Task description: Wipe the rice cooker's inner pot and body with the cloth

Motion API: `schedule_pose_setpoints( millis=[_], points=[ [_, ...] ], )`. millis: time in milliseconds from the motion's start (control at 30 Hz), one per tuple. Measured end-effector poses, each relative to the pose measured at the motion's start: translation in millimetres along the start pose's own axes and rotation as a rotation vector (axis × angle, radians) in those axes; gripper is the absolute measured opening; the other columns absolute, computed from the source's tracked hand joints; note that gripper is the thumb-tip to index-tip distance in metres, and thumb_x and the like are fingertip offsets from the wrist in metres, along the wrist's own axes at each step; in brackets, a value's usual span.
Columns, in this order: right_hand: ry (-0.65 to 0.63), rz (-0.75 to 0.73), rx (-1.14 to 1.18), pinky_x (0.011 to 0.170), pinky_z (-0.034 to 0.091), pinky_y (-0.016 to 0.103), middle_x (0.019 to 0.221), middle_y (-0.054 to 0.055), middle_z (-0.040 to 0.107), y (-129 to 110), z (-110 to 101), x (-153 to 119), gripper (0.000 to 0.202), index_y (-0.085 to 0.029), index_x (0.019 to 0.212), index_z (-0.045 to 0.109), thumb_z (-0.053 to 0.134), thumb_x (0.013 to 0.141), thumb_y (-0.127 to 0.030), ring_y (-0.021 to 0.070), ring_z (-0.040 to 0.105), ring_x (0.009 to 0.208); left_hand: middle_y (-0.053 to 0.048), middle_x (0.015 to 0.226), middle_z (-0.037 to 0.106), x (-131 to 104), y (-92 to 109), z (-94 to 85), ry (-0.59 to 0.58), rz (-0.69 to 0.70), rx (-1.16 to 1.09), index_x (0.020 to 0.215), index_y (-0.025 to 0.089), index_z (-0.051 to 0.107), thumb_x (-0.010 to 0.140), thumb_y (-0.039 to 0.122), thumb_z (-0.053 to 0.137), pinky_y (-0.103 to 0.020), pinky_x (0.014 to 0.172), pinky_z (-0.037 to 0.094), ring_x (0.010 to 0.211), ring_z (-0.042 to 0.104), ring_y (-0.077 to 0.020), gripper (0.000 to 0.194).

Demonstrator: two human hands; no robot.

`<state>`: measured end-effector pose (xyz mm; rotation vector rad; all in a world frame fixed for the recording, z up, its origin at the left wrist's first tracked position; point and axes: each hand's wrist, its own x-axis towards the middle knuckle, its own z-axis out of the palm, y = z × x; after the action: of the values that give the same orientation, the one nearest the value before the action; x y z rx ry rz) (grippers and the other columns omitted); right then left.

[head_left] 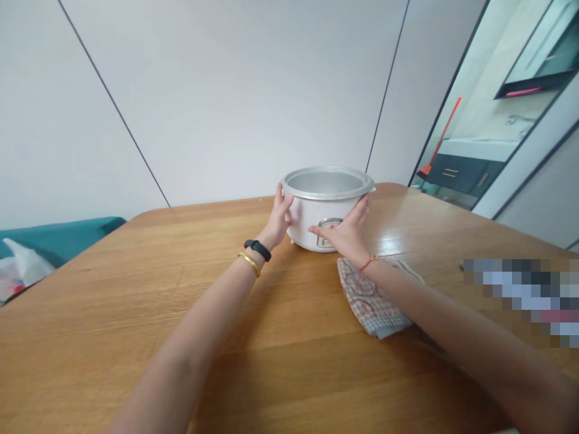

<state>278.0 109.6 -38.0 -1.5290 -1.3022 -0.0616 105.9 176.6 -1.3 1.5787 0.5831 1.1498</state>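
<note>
A white rice cooker (307, 220) with a silver rim and no lid stands upright towards the far side of the wooden table. Its grey inside shows at the top, and a control panel faces me. My left hand (277, 222) is closed against its left side, fingers reaching up to the rim. Around the right front my right hand (348, 229) grips it, the thumb lying across the panel and the fingers partly hidden behind the wall. A folded checked cloth (371, 301) lies on the table under my right forearm.
The wooden table (136, 289) meets a pale panelled wall (226, 96) at the back. A blurred-out patch (529, 295) covers something at the right edge. Left of the table is a teal seat (81, 238) with a white plastic bag (27, 265). A doorway at right shows a sink (479, 148).
</note>
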Motion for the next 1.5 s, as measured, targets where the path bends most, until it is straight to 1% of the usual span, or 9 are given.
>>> schedule_pose_setpoints(
  millis=[200, 367, 467, 700, 967, 1200, 1333, 1433, 1500],
  points=[
    [0.081, -0.188, -0.355, 0.116, 0.01, 0.069, 0.162, 0.027, -0.01, 38.5, -36.8, 40.7, 0.134, -0.013, 0.159, -0.003, 0.08, 0.065, -0.062, 0.0481, -0.006, 0.15, -0.001, 0.17, 0.003, 45.0, -14.7, 31.4, -0.139, -0.071, 0.111, 0.161, 0.035, 0.001, 0.089, 0.059, 0.058, -0.062, 0.117, 0.022, 0.154, 0.007, -0.0348, 0.095],
    [-0.019, -0.354, -0.662, 0.107, 0.008, 0.079, 0.154, 0.023, 0.03, 39.4, -50.2, 70.0, 0.097, -0.02, 0.15, 0.031, 0.068, 0.075, -0.069, 0.0489, 0.018, 0.141, -0.014, 0.167, 0.019, 21.2, -26.1, 33.9, -0.091, 0.018, 0.324, 0.159, 0.017, 0.023, 0.095, 0.052, 0.051, -0.052, 0.122, 0.023, 0.151, 0.025, -0.0334, 0.078],
    [-0.049, -0.326, -0.733, 0.103, 0.019, 0.076, 0.143, 0.026, 0.039, 42.2, -48.9, 85.9, 0.097, -0.013, 0.143, 0.037, 0.065, 0.074, -0.076, 0.0467, 0.029, 0.132, -0.021, 0.161, 0.031, -32.6, -24.5, 13.1, -0.099, 0.016, 0.47, 0.155, 0.013, 0.03, 0.094, 0.052, 0.054, -0.05, 0.115, 0.037, 0.136, 0.049, -0.0322, 0.075],
    [-0.134, -0.304, -0.805, 0.092, 0.03, 0.054, 0.129, 0.034, 0.039, 56.8, -53.7, 118.6, 0.097, 0.005, 0.13, 0.043, 0.052, 0.081, -0.078, 0.0433, 0.028, 0.126, -0.017, 0.143, 0.056, -167.1, 30.3, -71.3, 0.06, -0.023, 0.831, 0.144, 0.019, 0.043, 0.095, 0.052, 0.054, -0.051, 0.11, 0.043, 0.126, 0.059, -0.0281, 0.06],
    [-0.193, -0.284, -0.889, 0.099, 0.015, 0.051, 0.132, 0.035, 0.037, 91.6, -66.5, 144.7, 0.099, 0.008, 0.132, 0.039, 0.048, 0.084, -0.078, 0.0391, 0.023, 0.129, -0.013, 0.123, 0.07, -219.1, 48.6, -132.5, 0.235, -0.316, 0.841, 0.119, 0.019, 0.063, 0.088, 0.065, 0.053, -0.047, 0.097, 0.053, 0.11, 0.068, -0.0299, 0.056],
    [0.014, -0.264, -0.882, 0.106, -0.003, 0.072, 0.159, 0.032, 0.01, 48.1, -60.3, 69.7, 0.078, -0.009, 0.155, 0.021, 0.055, 0.094, -0.044, 0.0432, 0.002, 0.146, -0.011, 0.113, 0.074, -219.7, 68.7, -141.0, 0.266, -0.285, 0.937, 0.113, 0.02, 0.067, 0.087, 0.065, 0.054, -0.042, 0.091, 0.055, 0.101, 0.07, -0.0286, 0.054],
    [-0.241, -0.315, -0.765, 0.099, 0.02, 0.082, 0.136, 0.027, 0.051, 29.5, -78.9, -28.8, 0.054, -0.017, 0.122, 0.062, 0.048, 0.091, -0.059, 0.0495, 0.037, 0.131, -0.009, 0.117, 0.073, -224.4, 85.5, -140.5, 0.312, -0.239, 0.973, 0.116, 0.022, 0.067, 0.088, 0.064, 0.054, -0.04, 0.089, 0.055, 0.104, 0.069, -0.0285, 0.052],
    [-0.398, -0.397, -0.69, 0.097, 0.03, 0.08, 0.104, 0.022, 0.065, 23.7, -98.0, -88.0, 0.056, -0.023, 0.093, 0.068, 0.057, 0.076, -0.076, 0.0462, 0.055, 0.104, -0.008, 0.116, 0.073, -224.7, 90.1, -134.0, 0.313, -0.205, 0.999, 0.115, 0.023, 0.068, 0.089, 0.064, 0.053, -0.04, 0.089, 0.056, 0.105, 0.068, -0.0288, 0.051],
    [-0.459, -0.416, -0.666, 0.096, 0.035, 0.075, 0.095, 0.018, 0.068, 23.6, -105.2, -101.9, 0.045, -0.026, 0.085, 0.068, 0.061, 0.075, -0.069, 0.0437, 0.058, 0.099, -0.008, 0.115, 0.074, -223.5, 87.7, -129.7, 0.28, -0.197, 1.039, 0.114, 0.023, 0.069, 0.089, 0.064, 0.052, -0.041, 0.091, 0.055, 0.105, 0.068, -0.0287, 0.051]
  ],
)
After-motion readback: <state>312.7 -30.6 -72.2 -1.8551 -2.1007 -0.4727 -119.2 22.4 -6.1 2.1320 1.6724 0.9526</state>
